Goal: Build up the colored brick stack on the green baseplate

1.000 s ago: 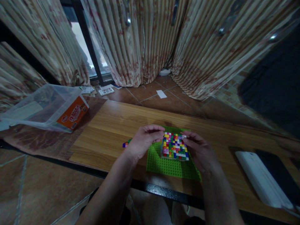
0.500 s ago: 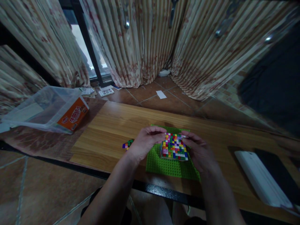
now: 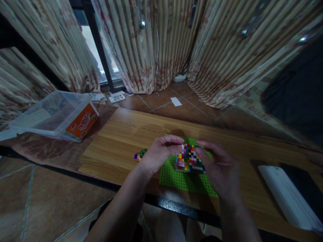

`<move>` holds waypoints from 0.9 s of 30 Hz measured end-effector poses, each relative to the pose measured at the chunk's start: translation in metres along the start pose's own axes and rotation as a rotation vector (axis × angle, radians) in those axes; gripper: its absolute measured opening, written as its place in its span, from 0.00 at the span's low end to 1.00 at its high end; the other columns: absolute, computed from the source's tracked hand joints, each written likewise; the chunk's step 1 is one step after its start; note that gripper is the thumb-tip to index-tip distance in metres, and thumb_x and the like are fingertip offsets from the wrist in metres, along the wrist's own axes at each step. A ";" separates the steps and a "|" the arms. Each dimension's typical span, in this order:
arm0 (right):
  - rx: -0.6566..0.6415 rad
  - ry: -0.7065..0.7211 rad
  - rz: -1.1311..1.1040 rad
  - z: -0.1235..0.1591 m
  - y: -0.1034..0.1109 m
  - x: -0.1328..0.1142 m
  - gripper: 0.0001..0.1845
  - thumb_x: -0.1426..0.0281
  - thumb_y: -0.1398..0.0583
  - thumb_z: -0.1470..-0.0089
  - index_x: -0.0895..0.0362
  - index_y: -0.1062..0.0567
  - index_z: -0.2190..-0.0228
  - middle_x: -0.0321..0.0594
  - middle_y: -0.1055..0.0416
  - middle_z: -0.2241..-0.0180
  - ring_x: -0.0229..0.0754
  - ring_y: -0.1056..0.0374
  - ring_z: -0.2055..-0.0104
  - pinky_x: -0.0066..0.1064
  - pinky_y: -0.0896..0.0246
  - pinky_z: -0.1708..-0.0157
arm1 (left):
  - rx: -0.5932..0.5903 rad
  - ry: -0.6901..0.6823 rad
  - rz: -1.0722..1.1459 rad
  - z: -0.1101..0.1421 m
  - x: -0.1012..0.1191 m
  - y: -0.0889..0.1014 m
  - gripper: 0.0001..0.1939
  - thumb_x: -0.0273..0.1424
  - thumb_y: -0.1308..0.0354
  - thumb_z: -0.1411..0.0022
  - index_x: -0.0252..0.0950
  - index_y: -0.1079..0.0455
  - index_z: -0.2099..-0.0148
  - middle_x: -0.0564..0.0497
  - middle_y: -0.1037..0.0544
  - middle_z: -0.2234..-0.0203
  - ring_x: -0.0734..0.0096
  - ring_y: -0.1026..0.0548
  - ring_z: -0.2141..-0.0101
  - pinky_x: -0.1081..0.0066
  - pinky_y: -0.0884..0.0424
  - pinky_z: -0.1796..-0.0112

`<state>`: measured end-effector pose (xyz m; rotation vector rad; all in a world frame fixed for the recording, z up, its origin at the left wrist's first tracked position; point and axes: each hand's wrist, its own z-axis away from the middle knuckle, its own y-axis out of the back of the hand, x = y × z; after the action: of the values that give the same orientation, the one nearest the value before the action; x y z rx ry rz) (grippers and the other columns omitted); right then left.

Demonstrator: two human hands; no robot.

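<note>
A block of small multicoloured toy bricks [image 3: 189,160] sits over a green studded baseplate [image 3: 176,179] on the wooden table. My left hand [image 3: 165,149] is closed at the block's far left corner, its thumb and index finger pinched on it beside a white brick. Over the block's right side hovers my right hand [image 3: 219,164], thumb and index finger slightly apart and curled, with nothing visible between them. My right hand covers part of the block's right edge. A small cluster of loose bricks [image 3: 140,154] lies left of the baseplate, near my left wrist.
A clear plastic bin [image 3: 54,111] with an orange label stands at the table's left end. White and dark flat objects, the white one [image 3: 284,195] nearer me, lie at the right. Beyond the table are curtains [image 3: 161,50] and papers [image 3: 117,97] on the tiled floor.
My right hand has drawn back a little from the block's far right corner and its fingers have loosened. My left hand stays at the left corner. The whole view has shifted slightly.
</note>
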<state>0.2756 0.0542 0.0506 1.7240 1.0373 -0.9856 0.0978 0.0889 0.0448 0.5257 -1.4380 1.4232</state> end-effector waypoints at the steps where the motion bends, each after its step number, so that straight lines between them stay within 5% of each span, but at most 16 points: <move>1: -0.033 0.052 0.039 0.001 -0.002 -0.004 0.06 0.64 0.34 0.45 0.48 0.18 0.63 0.37 0.22 0.59 0.44 0.28 0.55 0.41 0.33 0.52 | -0.011 -0.017 0.002 0.000 0.000 0.000 0.12 0.27 0.28 0.51 0.32 0.23 0.62 0.51 0.21 0.68 0.75 0.26 0.67 0.72 0.31 0.59; 16: -0.276 0.190 0.167 0.003 -0.002 -0.011 0.09 0.65 0.42 0.36 0.46 0.20 0.59 0.38 0.26 0.53 0.44 0.31 0.48 0.40 0.37 0.48 | -0.162 -0.061 -0.090 0.003 0.005 -0.004 0.19 0.27 0.30 0.48 0.34 0.26 0.53 0.49 0.21 0.62 0.72 0.25 0.63 0.69 0.31 0.56; 22: -0.196 0.155 0.170 -0.001 0.008 -0.006 0.06 0.64 0.39 0.39 0.47 0.20 0.64 0.36 0.25 0.56 0.43 0.29 0.51 0.39 0.36 0.49 | -0.138 -0.064 -0.112 0.002 0.005 -0.004 0.19 0.28 0.30 0.48 0.33 0.26 0.53 0.48 0.21 0.62 0.71 0.25 0.62 0.69 0.31 0.56; 27: -0.002 0.017 0.283 -0.010 0.037 0.012 0.10 0.57 0.37 0.44 0.49 0.19 0.66 0.38 0.23 0.59 0.47 0.27 0.54 0.43 0.35 0.50 | 0.014 -0.022 -0.181 -0.001 0.003 0.002 0.13 0.27 0.33 0.45 0.32 0.25 0.57 0.49 0.22 0.65 0.73 0.26 0.65 0.70 0.32 0.59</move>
<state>0.3156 0.0565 0.0527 1.8201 0.7771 -0.7893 0.0955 0.0912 0.0466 0.6655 -1.3627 1.2877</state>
